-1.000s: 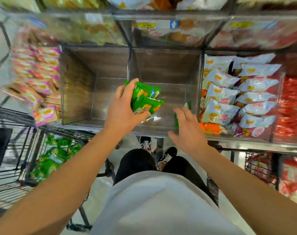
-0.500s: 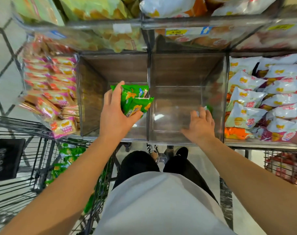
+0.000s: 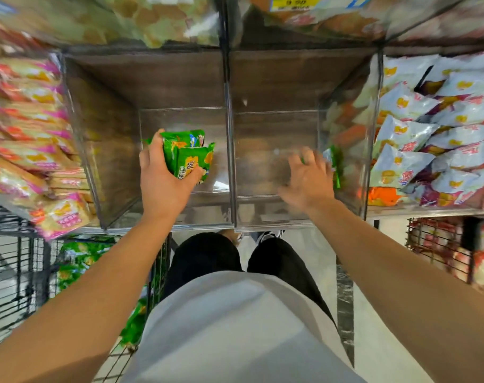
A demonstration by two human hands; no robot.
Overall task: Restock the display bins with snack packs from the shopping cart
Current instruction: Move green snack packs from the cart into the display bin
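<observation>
Now that the right hand (image 3: 307,178) has spread open, its green pack (image 3: 333,161) released by the right bin's (image 3: 274,214) right wall, the left hand (image 3: 163,181) still grips two green snack packs (image 3: 188,153) over the left bin (image 3: 158,217); they go next.

I see two bins (image 3: 229,161) side by side on the shelf, stocked bins flanking them, my cart (image 3: 19,272) lower left.

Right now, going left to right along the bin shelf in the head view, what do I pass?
Pink snack packs → left hand gripping green snack packs → clear divider → right hand → white snack packs.
</observation>
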